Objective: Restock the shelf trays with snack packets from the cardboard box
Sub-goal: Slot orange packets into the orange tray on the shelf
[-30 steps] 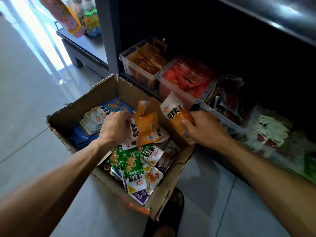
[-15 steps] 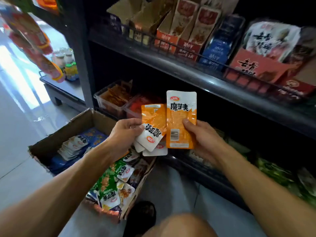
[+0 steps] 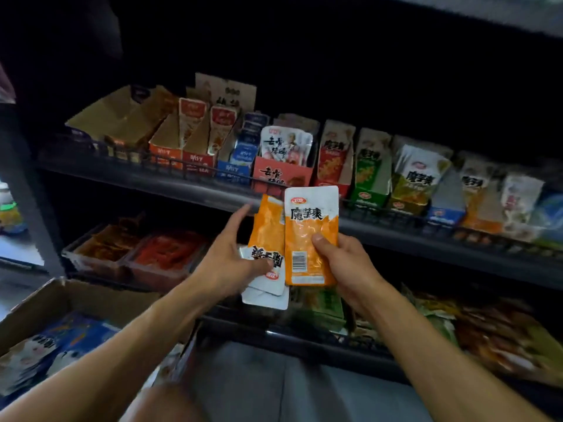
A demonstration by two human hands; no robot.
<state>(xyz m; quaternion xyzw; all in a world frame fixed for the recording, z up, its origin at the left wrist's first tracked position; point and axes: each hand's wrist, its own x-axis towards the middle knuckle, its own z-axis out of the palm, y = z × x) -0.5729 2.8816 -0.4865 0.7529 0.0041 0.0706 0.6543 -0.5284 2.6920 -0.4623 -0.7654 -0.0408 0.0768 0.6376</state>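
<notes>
The right hand grips an upright orange-and-white foil snack packet at centre frame, thumb pressed on its printed face, long axis vertical. The left hand holds a fanned bundle of orange-and-white packets just beside it and touching its left edge; these lie inverted, white ends down. The forefinger is extended upward along the bundle.

Governing relation: the matching stock, an open display carton of orange-and-white packets, stands on the dark wire-fronted upper shelf at the right of the frame, above and to the right of both hands. The right hand is the nearer. Its packet already stands parallel to the shelved packets, so the likely move is up and to the right without rotation. The left bundle would probably need turning end for end first.

The brown cardboard box with further packets sits at lower left, below the left forearm.
</notes>
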